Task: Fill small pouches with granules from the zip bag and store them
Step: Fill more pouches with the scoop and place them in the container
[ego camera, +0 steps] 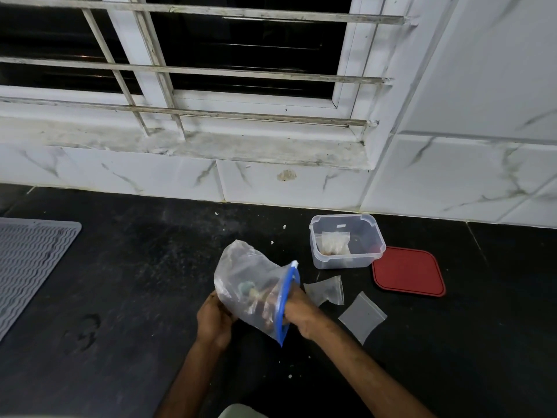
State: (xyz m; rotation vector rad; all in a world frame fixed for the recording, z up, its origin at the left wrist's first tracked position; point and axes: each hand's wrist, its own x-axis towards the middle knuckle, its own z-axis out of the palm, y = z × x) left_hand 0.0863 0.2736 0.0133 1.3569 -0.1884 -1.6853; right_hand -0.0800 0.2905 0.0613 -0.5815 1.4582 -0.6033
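A clear zip bag (247, 270) with a blue zip rim lies tilted above the dark counter, its mouth facing right. My left hand (214, 319) grips the bag's lower side. My right hand (297, 310) reaches into the mouth, fingers hidden inside among brownish contents. Two small empty pouches lie to the right: one crumpled pouch (327, 289) and one flat pouch (363, 316). A clear plastic box (346, 263) behind them holds one filled pouch (334, 242).
A red lid (408, 271) lies right of the box. A grey ribbed mat (28, 263) covers the counter's left edge. Marble-look wall tiles and a barred window rise behind. A few white crumbs dot the dark counter (135, 267).
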